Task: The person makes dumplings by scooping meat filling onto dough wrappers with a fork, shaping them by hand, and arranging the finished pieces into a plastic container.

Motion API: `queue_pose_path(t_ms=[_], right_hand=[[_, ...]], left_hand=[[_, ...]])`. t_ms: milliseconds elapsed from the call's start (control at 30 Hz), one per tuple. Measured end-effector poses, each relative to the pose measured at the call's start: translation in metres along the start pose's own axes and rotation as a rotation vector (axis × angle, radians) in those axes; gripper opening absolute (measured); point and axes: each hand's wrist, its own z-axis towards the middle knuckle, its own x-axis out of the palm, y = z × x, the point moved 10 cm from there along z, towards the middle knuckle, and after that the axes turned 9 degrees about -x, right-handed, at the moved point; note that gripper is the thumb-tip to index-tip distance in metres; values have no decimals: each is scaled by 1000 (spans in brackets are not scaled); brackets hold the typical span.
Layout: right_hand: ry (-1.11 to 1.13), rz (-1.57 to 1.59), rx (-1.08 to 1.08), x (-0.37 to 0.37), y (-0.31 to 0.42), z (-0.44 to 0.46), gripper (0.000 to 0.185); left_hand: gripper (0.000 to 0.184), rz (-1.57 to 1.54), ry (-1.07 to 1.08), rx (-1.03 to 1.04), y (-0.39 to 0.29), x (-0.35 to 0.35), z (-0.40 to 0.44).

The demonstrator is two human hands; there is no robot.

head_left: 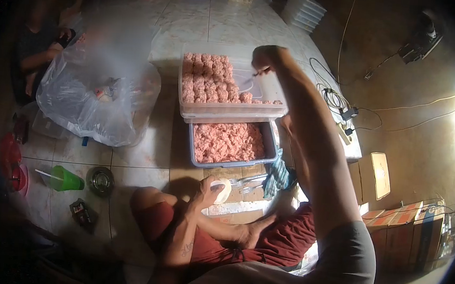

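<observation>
My right hand is closed at the end of an outstretched arm, above the right side of a clear plastic container. It grips a thin utensil, whose blurred end points down into the container; its kind is unclear. Rows of pink minced-meat balls fill the container's left side, and a few lie along its front edge. Nearer me, a grey-blue tub holds loose minced meat. My left hand is closed on a cream-white round object in front of the tub.
Metal forks and a checked cloth lie by the tub. Leftward are a plastic-lined container, a green cup and a glass ashtray. Another person sits far left. Cables and a power strip lie right.
</observation>
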Motion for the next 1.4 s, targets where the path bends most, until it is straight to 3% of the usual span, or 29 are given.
queue_pose_path(t_ms=[67, 100, 133, 167, 200, 267, 300, 367, 433, 500, 533, 567, 600, 667, 733, 767, 833, 900, 967, 1067, 1367, 1400], right_hand=[[-226, 83, -96, -24, 4, -48, 23], [-383, -161, -125, -26, -19, -24, 24], [-473, -322, -358, -15, -29, -13, 25], [-468, 75, -295, -21, 7, -96, 23], [-511, 163, -349, -10, 19, -127, 20], [-571, 152, -657, 39, 43, -149, 11], [-493, 167, -611, 77, 44, -142, 18], [-337, -235, -280, 135, 67, -151, 22], [-773, -46, -475, 185, 54, -126, 22], [-829, -25, -403, 202, 52, -101, 20], [-887, -9, -331, 205, 51, -92, 18], [-890, -8, -334, 222, 57, -78, 18], [-689, -64, -447, 250, 81, -57, 18], [-487, -124, -564, 266, 103, -45, 18], [-429, -19, -672, 243, 117, -63, 20], [-442, 112, -653, 221, 110, -74, 16], [-699, 62, -506, 209, 86, -66, 11], [-515, 67, -519, 236, 96, -50, 7], [-591, 102, -758, 236, 121, -68, 6], [-754, 74, -586, 214, 104, -72, 8], [-598, -34, -612, 222, 121, -60, 11], [-602, 48, -724, 223, 131, -72, 12]], left_hand=[[46, -76, 32, -14, 4, 4, -3], [41, -20, -37, 35, -7, -6, -9], [37, 37, -107, 80, -21, -17, -14], [33, 50, -2, -7, -27, -19, -10], [33, 24, -31, -12, -31, -25, -11], [33, -11, -65, -29, -27, -23, -9], [34, -69, -79, -4, -21, -18, -5], [34, -122, -97, 15, -28, -24, -7], [33, 58, 73, -56, -50, -27, -16], [32, 62, 70, 13, -28, -6, -13], [30, 80, -44, 42, -22, -9, -15], [29, 96, -160, 71, -22, -18, -19], [29, 97, -164, 69, -28, -23, -22], [30, 54, -60, 23, -35, -27, -20], [32, 58, -26, -10, -38, -31, -18], [33, 66, 16, -36, -35, -27, -19], [32, 23, -10, -24, -29, -21, -10], [31, -19, -28, -16, -25, -15, -9], [30, 34, -20, 0, -29, -16, -9], [31, -2, 13, -44, -37, -23, -13], [41, -67, 55, -52, -30, -23, -14], [41, -64, 51, -48, -32, -25, -12]])
